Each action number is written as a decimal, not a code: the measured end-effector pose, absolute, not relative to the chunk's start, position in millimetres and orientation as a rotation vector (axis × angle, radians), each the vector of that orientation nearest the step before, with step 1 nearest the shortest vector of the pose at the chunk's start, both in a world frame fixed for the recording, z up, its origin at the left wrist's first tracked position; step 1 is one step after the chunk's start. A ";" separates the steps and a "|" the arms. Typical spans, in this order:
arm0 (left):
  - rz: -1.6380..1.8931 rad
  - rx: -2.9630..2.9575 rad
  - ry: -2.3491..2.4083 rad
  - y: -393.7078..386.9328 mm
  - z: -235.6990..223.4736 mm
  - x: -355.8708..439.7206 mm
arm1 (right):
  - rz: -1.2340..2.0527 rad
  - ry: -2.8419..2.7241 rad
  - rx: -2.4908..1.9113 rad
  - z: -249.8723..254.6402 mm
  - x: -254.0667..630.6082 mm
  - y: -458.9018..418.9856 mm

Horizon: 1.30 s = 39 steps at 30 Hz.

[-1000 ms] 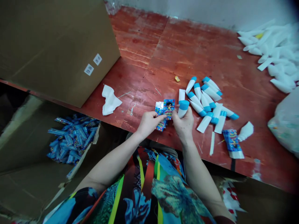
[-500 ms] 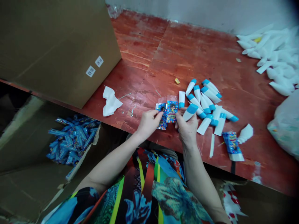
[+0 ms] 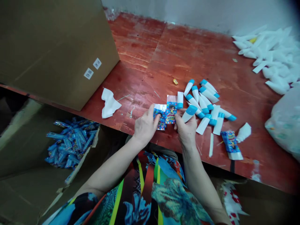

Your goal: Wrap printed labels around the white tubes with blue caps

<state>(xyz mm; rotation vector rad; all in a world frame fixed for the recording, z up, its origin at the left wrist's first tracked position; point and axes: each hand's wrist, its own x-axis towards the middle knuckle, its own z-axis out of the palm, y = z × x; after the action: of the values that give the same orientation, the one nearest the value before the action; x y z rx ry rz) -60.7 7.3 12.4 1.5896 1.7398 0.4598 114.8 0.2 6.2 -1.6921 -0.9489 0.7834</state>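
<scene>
My left hand [image 3: 145,126] is closed on a small stack of blue printed packets [image 3: 161,120], held just above the table's front edge. A packet with a cartoon figure [image 3: 171,113] stands between my hands, beside the stack, with my right fingers [image 3: 177,117] at its edge. My right hand [image 3: 186,129] grips a white tube with a blue cap [image 3: 188,114]. Just beyond it lies a pile of the same tubes [image 3: 206,104] on the red wooden table [image 3: 145,65]. Farther off are a crumpled tissue [image 3: 109,103], a cardboard box [image 3: 53,53], a heap of white pieces [image 3: 269,56], and, below on my left, a carton of blue packets [image 3: 72,140].
</scene>
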 end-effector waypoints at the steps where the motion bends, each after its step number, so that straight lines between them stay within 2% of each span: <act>1: 0.559 1.605 1.726 5.2 12.5 -60.1 | 0.784 -0.952 -1.692 6.6 113.2 0.2; 4: 0.880 1.458 1.523 6.9 5.2 -54.6 | 0.780 -0.971 -1.695 6.0 108.2 -0.6; 6: 0.972 1.179 1.334 12.8 -2.5 -48.8 | 0.793 -0.991 -1.688 4.2 105.4 -1.5; 10: 0.917 0.639 1.146 23.0 -9.3 -41.5 | 0.954 -1.001 -1.650 1.9 105.2 -3.2; 13: 0.880 0.465 1.107 24.6 -3.3 -40.6 | 1.129 -0.973 -1.605 2.2 108.2 -3.0; 28: 0.750 0.190 1.004 22.8 12.4 -37.2 | 0.962 -1.026 -1.646 3.6 98.7 -4.5; 35: 0.857 0.137 1.032 24.5 18.5 -39.3 | 1.194 -0.892 -1.541 3.6 110.7 -4.5; 39: 0.938 0.099 1.147 28.0 14.4 -40.5 | 1.386 -0.995 -1.474 13.7 128.2 -19.4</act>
<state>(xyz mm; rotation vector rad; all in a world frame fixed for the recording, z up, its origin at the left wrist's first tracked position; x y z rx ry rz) -40.5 28.0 14.4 0.0987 1.1471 0.9378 128.2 -19.4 13.7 -1.4739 -0.9954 1.3865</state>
